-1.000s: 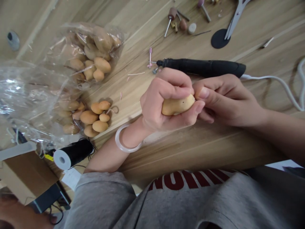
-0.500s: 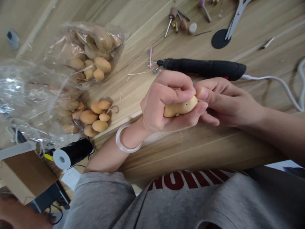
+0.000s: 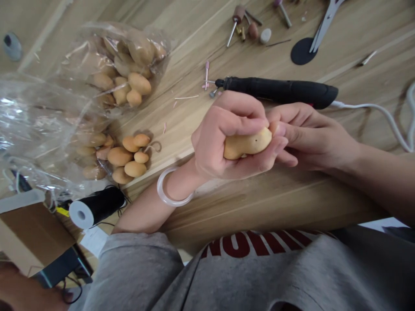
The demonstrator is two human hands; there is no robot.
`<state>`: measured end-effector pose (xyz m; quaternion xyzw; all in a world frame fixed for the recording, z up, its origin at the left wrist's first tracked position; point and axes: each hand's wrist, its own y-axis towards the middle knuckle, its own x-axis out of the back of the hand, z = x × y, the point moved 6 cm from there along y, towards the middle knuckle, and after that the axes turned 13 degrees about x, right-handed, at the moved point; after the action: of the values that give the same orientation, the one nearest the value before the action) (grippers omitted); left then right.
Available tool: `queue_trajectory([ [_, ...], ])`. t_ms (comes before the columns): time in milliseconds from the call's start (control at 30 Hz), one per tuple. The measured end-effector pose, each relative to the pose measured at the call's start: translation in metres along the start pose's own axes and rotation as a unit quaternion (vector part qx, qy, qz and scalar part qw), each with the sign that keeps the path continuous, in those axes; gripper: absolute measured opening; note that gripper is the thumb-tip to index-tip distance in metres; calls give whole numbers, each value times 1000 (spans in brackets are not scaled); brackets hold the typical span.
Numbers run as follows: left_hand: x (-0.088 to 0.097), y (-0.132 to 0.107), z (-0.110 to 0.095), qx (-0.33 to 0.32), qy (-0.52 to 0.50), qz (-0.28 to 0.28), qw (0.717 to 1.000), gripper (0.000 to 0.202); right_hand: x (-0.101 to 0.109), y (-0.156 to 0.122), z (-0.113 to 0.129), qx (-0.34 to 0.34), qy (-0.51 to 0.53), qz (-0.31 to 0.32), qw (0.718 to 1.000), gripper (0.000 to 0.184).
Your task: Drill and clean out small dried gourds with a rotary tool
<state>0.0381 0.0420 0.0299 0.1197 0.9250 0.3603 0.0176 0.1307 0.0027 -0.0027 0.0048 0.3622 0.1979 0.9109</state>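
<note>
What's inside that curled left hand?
A small tan gourd, with a dark dot on its visible side. The left hand covers its underside; whether the right hand pinches anything at its end is hidden.

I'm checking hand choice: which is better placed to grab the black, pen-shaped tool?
Probably the right hand: it's near the corded end of the black, pen-shaped tool, while the left hand grips the smooth, rounded, tan piece.

Clock centred on L hand (image 3: 223,138): way thru at 11, table (image 3: 184,65) betw. bag (image 3: 78,60) at 10 & power tool (image 3: 279,90) at 12–2; a few thin scraps (image 3: 186,97) nr it. Scissors (image 3: 326,26) farther out, approx 1. R hand (image 3: 314,134) blocks 3, w/ cord (image 3: 366,104) beyond. Loose gourds (image 3: 119,156) at 9, gap before them. Spool (image 3: 105,204) at 8; shirt (image 3: 210,276) shuts off 6.
</note>
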Motion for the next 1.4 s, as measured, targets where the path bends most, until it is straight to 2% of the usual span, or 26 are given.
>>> queue_trajectory([
  [100,-1,0,2,-18,15,61,998,25,0,-1,5,26,-52,-10,998,30],
  [200,3,-2,-3,-72,26,67,995,17,2,-1,12,54,-137,-33,989,30],
  [333,3,1,3,-8,51,78,996,16,4,0,18,75,-208,-42,974,32],
  [467,3,-3,-7,-115,40,20,992,23,4,1,20,78,-245,-43,965,35],
  [500,3,-3,-6,-114,45,6,992,23,4,1,20,76,-250,-43,964,35],
  [667,2,-3,0,-60,53,-27,996,18,4,0,18,63,-225,-47,971,32],
  [767,3,-3,1,-52,53,-9,997,18,5,0,16,57,-204,-51,976,32],
  [867,1,-3,0,-71,52,32,996,18,5,-1,15,58,-180,-56,980,32],
  [967,3,-2,-1,-84,50,35,995,20,6,-1,15,58,-163,-66,983,30],
  [1133,2,-2,-2,-70,49,70,994,26,5,0,15,59,-151,-69,984,30],
  [1267,3,-4,-5,-89,53,58,993,30,7,0,13,54,-149,-72,985,30],
  [1400,3,-5,4,6,-40,43,998,31,7,-1,10,32,-114,-74,990,31],
])
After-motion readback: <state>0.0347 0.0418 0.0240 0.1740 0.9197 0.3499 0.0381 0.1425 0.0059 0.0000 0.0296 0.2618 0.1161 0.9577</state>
